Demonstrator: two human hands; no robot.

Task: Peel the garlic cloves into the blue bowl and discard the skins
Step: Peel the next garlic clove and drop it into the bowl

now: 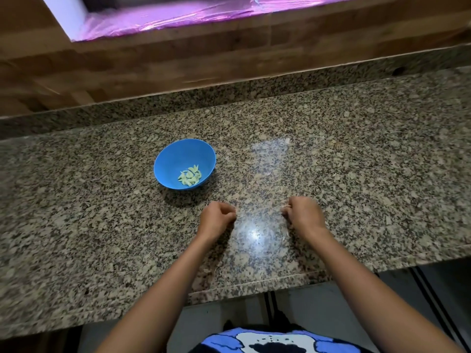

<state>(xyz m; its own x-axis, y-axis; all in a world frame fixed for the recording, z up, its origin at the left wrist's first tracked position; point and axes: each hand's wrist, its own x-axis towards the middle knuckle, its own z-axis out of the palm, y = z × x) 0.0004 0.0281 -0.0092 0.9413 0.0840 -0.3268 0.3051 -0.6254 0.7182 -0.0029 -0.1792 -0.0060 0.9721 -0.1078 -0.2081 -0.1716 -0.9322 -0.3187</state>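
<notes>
While our right hand (302, 215) pinches a pale skin scrap (286, 206), our left hand (216, 217) is curled up; we cannot tell if it holds anything. Just past it sits the blue bowl (173, 159) with the garlic cloves (190, 175).

Upright blue bowl (168, 159) on the speckled granite counter (356, 174), small heap of pale peeled garlic cloves (190, 175) inside.

No legible text, labels, brands, numbers or signs anywhere in view, including on the blue bowl (178, 159), the granite counter (356, 161) and the patterned garment (275, 338) at the bottom edge.
</notes>
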